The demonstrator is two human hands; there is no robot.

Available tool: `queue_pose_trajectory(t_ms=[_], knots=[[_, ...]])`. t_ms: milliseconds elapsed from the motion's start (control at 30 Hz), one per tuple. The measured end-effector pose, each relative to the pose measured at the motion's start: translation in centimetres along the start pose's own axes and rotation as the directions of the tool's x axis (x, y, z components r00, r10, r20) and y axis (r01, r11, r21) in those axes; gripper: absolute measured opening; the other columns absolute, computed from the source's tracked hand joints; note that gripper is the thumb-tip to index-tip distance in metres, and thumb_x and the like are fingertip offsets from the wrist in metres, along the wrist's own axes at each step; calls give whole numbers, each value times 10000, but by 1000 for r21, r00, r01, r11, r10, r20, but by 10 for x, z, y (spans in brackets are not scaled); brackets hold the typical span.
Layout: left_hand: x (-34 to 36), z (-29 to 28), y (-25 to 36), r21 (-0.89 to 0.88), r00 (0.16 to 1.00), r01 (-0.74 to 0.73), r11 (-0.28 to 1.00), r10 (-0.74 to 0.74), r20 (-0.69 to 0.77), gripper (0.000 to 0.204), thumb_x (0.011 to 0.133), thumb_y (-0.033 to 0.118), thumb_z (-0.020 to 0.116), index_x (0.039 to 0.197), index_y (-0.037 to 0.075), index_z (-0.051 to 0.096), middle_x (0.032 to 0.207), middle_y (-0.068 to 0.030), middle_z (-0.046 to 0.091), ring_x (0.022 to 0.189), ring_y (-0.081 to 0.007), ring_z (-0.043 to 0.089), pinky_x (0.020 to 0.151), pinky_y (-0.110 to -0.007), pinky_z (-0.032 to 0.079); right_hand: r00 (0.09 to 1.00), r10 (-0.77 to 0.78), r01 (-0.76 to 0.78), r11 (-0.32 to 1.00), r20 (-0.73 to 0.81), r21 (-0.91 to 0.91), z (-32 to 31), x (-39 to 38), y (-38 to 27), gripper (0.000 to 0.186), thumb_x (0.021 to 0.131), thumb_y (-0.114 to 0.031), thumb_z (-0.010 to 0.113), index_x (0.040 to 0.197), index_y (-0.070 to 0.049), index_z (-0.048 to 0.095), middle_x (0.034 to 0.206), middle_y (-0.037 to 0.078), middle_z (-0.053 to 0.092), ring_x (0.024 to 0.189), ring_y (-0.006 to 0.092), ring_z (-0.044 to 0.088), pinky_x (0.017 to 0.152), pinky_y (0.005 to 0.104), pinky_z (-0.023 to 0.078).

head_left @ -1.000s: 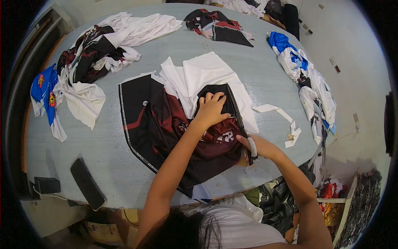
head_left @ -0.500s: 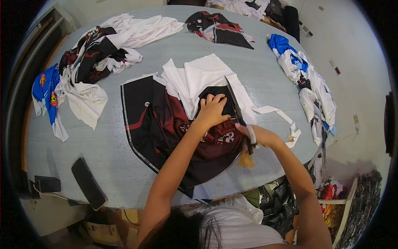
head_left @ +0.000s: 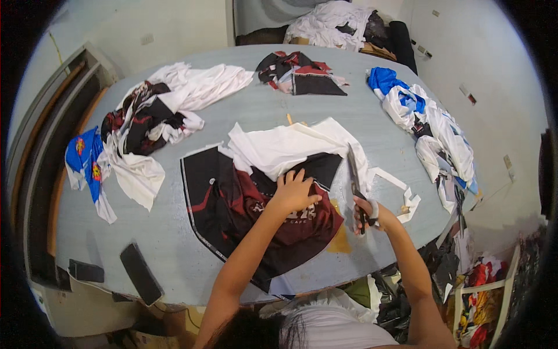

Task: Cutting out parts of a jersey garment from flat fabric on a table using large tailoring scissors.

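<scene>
A black and maroon printed cloth [head_left: 200, 186] lies spread on the grey-blue table [head_left: 133, 230], with white fabric [head_left: 273, 148] along its far side. My left hand [head_left: 293, 193] rests flat on the maroon part, fingers apart, beside a black flap [head_left: 319, 167] that overlaps the white. To its right, my right hand [head_left: 371, 214] grips black scissors [head_left: 354, 174] by the handles. Their blades point away from me, along the right edge of the white fabric. Whether the blades are parted is hard to see. A pale wrap circles part of the right hand.
White and dark red cloths [head_left: 142, 119] heap at the far left, a dark red and black bundle [head_left: 302, 75] lies at the back, and blue and white garments [head_left: 415, 110] line the right edge. A white strip [head_left: 410, 203] curls near my right hand. A black phone-like slab [head_left: 141, 273] lies front left.
My right hand and the scissors have moved right, off the maroon cloth. The black flap now reaches further right, and the white fabric has shifted. The whole view has tilted up.
</scene>
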State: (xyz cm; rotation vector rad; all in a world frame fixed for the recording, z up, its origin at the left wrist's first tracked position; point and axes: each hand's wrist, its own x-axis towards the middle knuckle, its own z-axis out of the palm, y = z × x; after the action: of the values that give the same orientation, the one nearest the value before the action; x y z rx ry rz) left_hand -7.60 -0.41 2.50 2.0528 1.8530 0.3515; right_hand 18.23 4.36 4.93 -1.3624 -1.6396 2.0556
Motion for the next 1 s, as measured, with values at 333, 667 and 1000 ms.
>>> queue_pose_trajectory(t_ms=[333, 667, 1000], knots=[[-53, 30, -26, 153, 846, 417, 896, -321, -425, 726, 836, 590, 414, 1386, 129, 305, 1449, -166, 215, 1311, -466, 149, 942, -726, 45, 874, 32, 351, 648, -484, 676, 20, -85, 91, 435, 849, -497, 537, 733, -87, 445, 538, 67, 484, 488, 219, 540, 508, 390, 502], [-5, -50, -55, 71, 863, -16, 997, 50, -503, 490, 845, 259, 509, 1274, 41, 416, 1284, -206, 429, 1169, -347, 424, 946, -517, 341, 985, 90, -85, 996, -148, 42, 23, -167, 94, 473, 912, -440, 460, 825, 20, 531, 625, 74, 556, 516, 169, 554, 505, 270, 427], [-148, -28, 61, 350, 960, -145, 926, 47, 274, 715, 849, 558, 441, 1382, 110, 281, 1381, -292, 263, 1269, -389, 325, 992, -489, 326, 981, 190, -186, 980, 48, -73, 13, -218, 138, 412, 839, -360, 634, 1006, -15, 482, 692, 25, 545, 605, 102, 555, 549, 223, 437]])
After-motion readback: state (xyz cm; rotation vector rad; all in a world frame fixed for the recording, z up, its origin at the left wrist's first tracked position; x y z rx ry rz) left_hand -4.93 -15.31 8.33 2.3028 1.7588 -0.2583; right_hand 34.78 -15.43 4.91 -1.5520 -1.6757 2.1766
